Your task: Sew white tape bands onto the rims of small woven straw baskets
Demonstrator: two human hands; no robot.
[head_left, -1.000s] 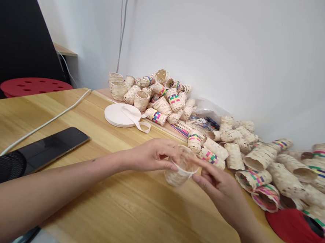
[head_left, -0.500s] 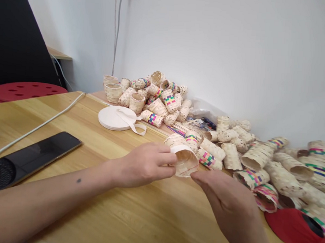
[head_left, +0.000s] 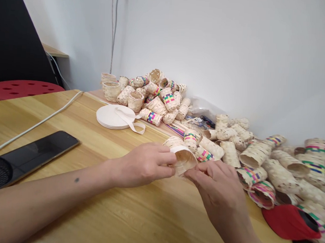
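Note:
Over the middle of the table, my left hand (head_left: 149,163) grips a small woven basket (head_left: 186,157) by the left side of its rim. The basket is tilted with its mouth toward me, and a white band runs along its upper rim. At the lower right of that rim, my right hand (head_left: 216,179) pinches the edge between thumb and fingers. Part of the basket's wall is hidden behind my fingers. Farther back lies a flat roll of white tape (head_left: 114,116), its loose end curling to the right.
Woven baskets, plain and coloured, lie heaped along the wall, with one upright basket (head_left: 112,91) at the back left. A phone (head_left: 53,146) and a white cable (head_left: 38,123) are on the left. A red cap-like item (head_left: 285,220) sits at lower right; a red stool (head_left: 24,90) stands beyond the table.
My right hand has moved in and its fingers have closed on the basket's lower right rim. My left hand keeps its grip. The camera view has shifted slightly.

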